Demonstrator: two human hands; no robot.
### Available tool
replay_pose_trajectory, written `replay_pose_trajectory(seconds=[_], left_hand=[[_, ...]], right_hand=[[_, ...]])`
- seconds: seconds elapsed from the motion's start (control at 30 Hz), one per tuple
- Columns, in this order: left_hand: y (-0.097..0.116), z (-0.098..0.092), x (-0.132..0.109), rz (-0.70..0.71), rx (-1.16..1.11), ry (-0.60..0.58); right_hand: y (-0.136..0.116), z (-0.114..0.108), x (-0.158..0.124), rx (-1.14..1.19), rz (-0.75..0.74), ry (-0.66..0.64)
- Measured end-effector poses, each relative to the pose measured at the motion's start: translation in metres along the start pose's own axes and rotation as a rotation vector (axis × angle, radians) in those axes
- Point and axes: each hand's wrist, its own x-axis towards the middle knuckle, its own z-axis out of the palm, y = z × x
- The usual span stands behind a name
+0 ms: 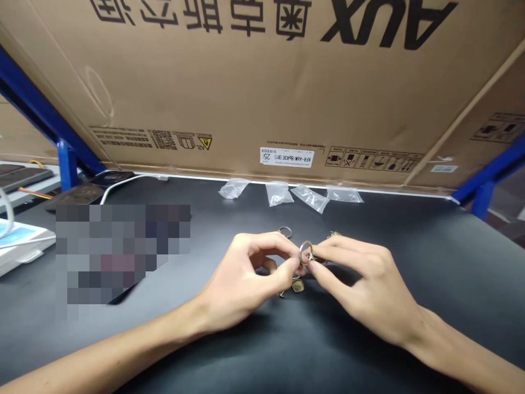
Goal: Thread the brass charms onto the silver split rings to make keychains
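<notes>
My left hand (pixel 254 273) pinches the left side of a silver key ring (pixel 305 253) between thumb and index finger. At the ring's right side, the thumb and fingertips of my right hand (pixel 365 279) close on it where a small metal link is attached. Just below my left fingertips is a brass-coloured tag (pixel 297 285), with other metal bits partly hidden by the fingers. Another key ring (pixel 285 232) lies on the table behind my left hand. More small metal parts (pixel 331 235) show behind my right fingers, mostly covered.
Several clear plastic bags (pixel 279 193) lie along the back of the black table (pixel 197 361). A large cardboard box (pixel 246 98) stands behind, between blue metal posts (pixel 68 164). On the left are a white cable (pixel 110 189), a blurred-out item (pixel 118 246) and a white box (pixel 24 246).
</notes>
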Motion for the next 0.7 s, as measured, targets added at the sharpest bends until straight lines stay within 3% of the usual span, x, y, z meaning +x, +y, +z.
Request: replay_pose_trajectory(seconds=[0.13, 0.43, 0.57, 0.7], left_hand=[[-0.001, 0.001, -0.001, 0.152, 0.141, 0.027], [-0.012, 0.004, -0.001, 0.702, 0.682, 0.216], [-0.013, 0.003, 0.000, 0.767, 0.892, 0.244], [-0.013, 0.003, -0.001, 0.708, 0.898, 0.210]], right_hand=[[-0.001, 0.000, 0.001, -0.020, -0.017, 0.004], [-0.012, 0.002, 0.001, 0.130, 0.093, -0.109], [-0.015, 0.001, 0.001, 0.163, 0.133, -0.169], [-0.014, 0.000, 0.001, 0.169, 0.133, -0.178]])
